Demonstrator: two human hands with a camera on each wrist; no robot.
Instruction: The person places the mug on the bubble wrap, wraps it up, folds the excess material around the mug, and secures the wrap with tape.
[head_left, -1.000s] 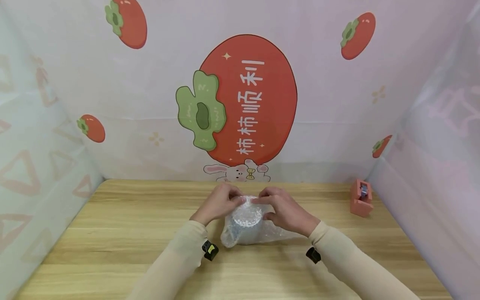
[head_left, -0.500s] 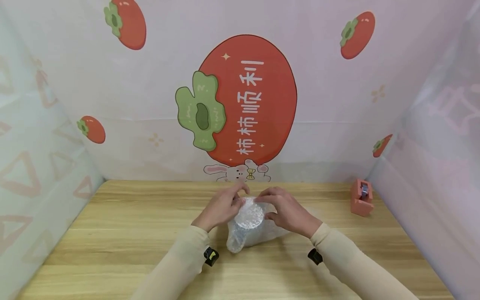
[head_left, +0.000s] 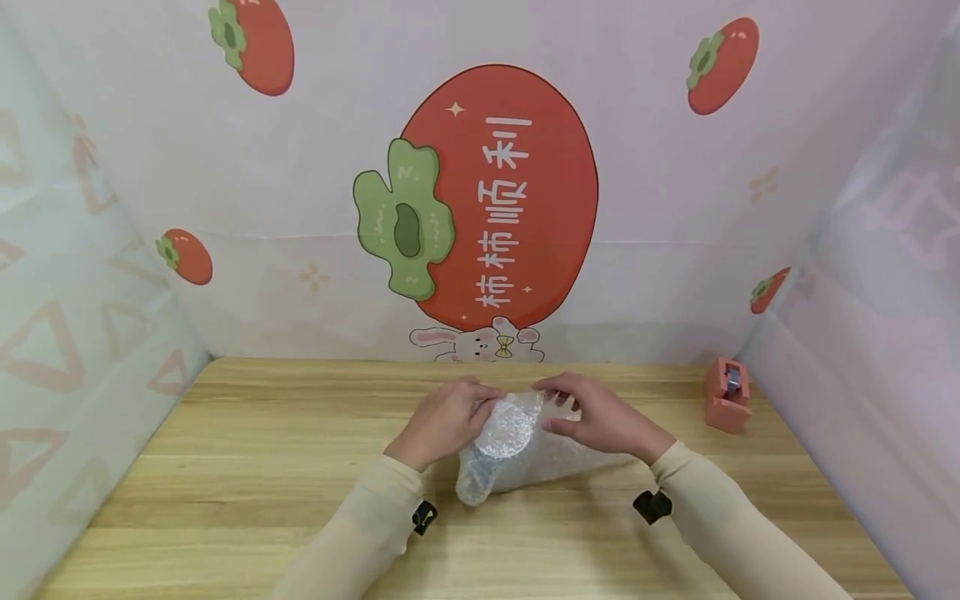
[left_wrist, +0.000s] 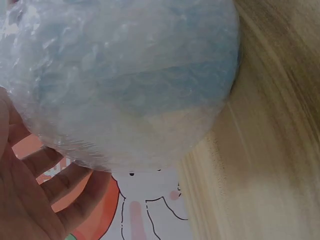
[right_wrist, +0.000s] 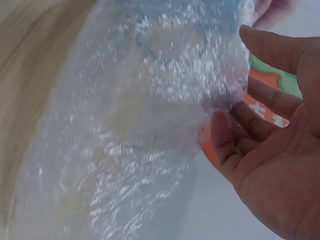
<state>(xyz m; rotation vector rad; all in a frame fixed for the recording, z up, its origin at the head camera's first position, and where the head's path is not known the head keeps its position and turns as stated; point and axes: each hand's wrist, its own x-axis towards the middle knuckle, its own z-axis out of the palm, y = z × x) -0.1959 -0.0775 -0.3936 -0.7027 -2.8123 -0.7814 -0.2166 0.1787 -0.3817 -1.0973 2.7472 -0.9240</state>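
Note:
A bubble-wrapped round item (head_left: 508,427), pale blue where it shows through the plastic, lies tilted on the table between the hands; its exact kind is hidden. My left hand (head_left: 444,421) holds the wrapping at the item's upper left edge, thumb and fingers on it. In the left wrist view, the fingers (left_wrist: 80,192) run behind the plastic. My right hand (head_left: 603,419) is beside the loose bubble wrap (head_left: 566,454), which trails to the right. In the right wrist view, its thumb stands apart from the loosely bent fingers (right_wrist: 252,122), some of them behind the wrap.
An orange tape dispenser (head_left: 727,400) stands at the table's back right. The wooden table (head_left: 262,467) is bounded by a printed cloth backdrop (head_left: 322,300) behind and by cloth walls on both sides.
My right hand has moved right, away from the item's top. The left hand's raised finger has come down onto the wrapping. The wrapped item has shifted slightly right and tilted.

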